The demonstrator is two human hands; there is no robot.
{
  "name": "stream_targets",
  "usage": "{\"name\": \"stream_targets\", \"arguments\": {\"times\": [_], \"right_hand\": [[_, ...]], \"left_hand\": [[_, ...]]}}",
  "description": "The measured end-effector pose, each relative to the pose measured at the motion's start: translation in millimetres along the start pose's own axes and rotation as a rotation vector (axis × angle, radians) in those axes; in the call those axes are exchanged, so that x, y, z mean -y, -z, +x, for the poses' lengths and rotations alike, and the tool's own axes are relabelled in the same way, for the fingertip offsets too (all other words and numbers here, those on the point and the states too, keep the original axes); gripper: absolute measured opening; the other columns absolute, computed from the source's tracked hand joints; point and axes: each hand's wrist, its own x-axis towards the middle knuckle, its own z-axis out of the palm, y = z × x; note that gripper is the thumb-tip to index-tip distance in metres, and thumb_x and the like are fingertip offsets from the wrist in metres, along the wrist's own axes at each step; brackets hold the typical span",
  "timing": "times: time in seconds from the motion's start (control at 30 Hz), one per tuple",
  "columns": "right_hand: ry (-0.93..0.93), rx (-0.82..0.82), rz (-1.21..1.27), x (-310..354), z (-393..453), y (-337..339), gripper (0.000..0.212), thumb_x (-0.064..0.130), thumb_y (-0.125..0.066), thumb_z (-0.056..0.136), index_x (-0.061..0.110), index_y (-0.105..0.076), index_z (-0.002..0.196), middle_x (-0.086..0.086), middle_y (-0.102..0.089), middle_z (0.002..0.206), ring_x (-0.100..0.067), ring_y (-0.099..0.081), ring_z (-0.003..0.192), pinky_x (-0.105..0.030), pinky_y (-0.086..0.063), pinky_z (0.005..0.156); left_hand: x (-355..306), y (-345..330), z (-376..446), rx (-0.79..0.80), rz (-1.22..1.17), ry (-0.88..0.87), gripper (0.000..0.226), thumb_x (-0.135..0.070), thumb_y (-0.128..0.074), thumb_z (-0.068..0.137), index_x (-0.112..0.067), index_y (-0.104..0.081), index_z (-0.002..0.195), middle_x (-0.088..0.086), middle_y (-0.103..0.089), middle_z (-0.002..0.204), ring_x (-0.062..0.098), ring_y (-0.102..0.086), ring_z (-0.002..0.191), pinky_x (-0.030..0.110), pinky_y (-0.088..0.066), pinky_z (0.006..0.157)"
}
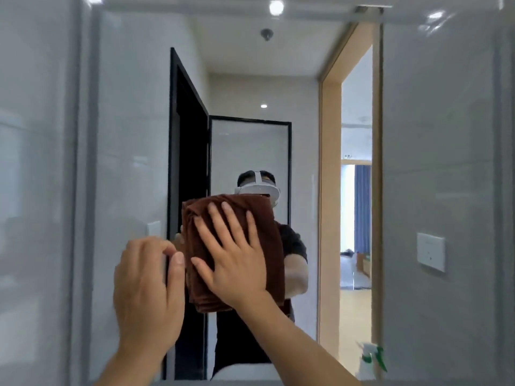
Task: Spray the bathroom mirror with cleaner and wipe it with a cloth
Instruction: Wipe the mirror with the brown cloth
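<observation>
Head view: large frameless wall mirror (446, 135) fills nearly the whole shot, flanked by glossy pale grey wall tiles (33, 162), and its glass shows the person wearing the camera, a black-framed shower door and a light wood doorway. Step in hand looks like the wipe, not the spray. Folded dark brown terry cloth (223, 201) sits flat against the glass at mid-height, just left of centre. Right hand (237, 263) lies on it with fingers spread and straight, palm pressing the cloth onto the mirror; nothing is curled round it, so pressure alone holds the cloth up. Left hand (147, 291) hovers just beside the cloth's left edge, fingers loosely bent, thumb tip close to or touching the cloth edge; can't tell which, and it holds nothing that I can see. White spray bottle with green trigger (372, 358) stands blurred at the lower right corner of the mirror, well apart from both hands, so spraying is probably done for this patch. No wet streaks or droplets readable on the glass, so how much has been covered is unclear. Next move, my read: slide the flat palm across the glass in overlapping passes, keeping steady pressure so the cloth neither drops nor bunches, then work out to the edges and corners. Risk: a folded cloth can slip from under an open palm.
</observation>
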Motion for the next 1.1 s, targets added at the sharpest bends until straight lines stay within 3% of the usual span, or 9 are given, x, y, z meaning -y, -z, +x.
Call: {"name": "stream_targets", "arguments": {"times": [0.23, 0.47, 0.7, 0.87, 1.1], "right_hand": [[0.206, 0.039, -0.004, 55.9, 92.8, -0.4, 0.07, 0.058, -0.039, 0.096, 0.025, -0.025, 0.156, -0.004, -0.014, 0.167, -0.024, -0.001, 0.155, -0.054, -0.005, 0.123], [0.257, -0.029, -0.036, 23.4, 133.7, 16.5, 0.07, 0.061, -0.039, 0.094, 0.029, -0.028, 0.155, -0.001, -0.02, 0.165, -0.021, -0.008, 0.154, -0.053, -0.005, 0.123], [0.061, -0.138, -0.109, -101.1, 129.8, 53.3, 0.069, 0.065, -0.032, 0.095, 0.033, -0.025, 0.156, 0.001, -0.02, 0.165, -0.018, -0.007, 0.154, -0.054, -0.007, 0.122], [-0.054, -0.164, -0.194, -204.5, 94.8, 82.5, 0.068, 0.067, -0.027, 0.096, 0.034, -0.024, 0.156, 0.002, -0.018, 0.166, -0.018, -0.006, 0.154, -0.055, -0.01, 0.122], [-0.254, -0.175, -0.264, -343.8, 30.9, 122.4, 0.067, 0.066, -0.024, 0.098, 0.035, -0.02, 0.157, 0.003, -0.017, 0.166, -0.016, -0.005, 0.154, -0.052, -0.011, 0.123]], "left_hand": [[41.5, 40.1, 48.5, -0.084, 0.139, 0.036, 0.029, -0.034, -0.037, 0.096, -0.012, -0.055, 0.098, 0.001, -0.052, 0.104, 0.024, -0.051, 0.095, 0.037, -0.04, 0.079], [33.7, 28.1, 115.2, -0.056, 0.208, 0.022, 0.035, -0.022, -0.045, 0.101, -0.01, -0.059, 0.13, 0.01, -0.052, 0.141, 0.033, -0.051, 0.126, 0.049, -0.044, 0.102], [-41.8, -42.7, 132.8, 0.042, 0.156, -0.128, 0.045, -0.028, -0.042, 0.102, -0.015, -0.049, 0.144, 0.008, -0.039, 0.157, 0.028, -0.039, 0.142, 0.047, -0.034, 0.114], [-101.1, -115.3, 129.5, 0.027, 0.068, -0.259, 0.053, -0.042, -0.03, 0.101, -0.022, -0.036, 0.15, 0.004, -0.038, 0.156, 0.024, -0.038, 0.142, 0.046, -0.036, 0.113], [-159.0, -179.4, 130.2, -0.001, 0.022, -0.379, 0.057, -0.045, -0.032, 0.101, -0.029, -0.022, 0.155, -0.002, -0.03, 0.158, 0.019, -0.033, 0.144, 0.044, -0.033, 0.115]]}}
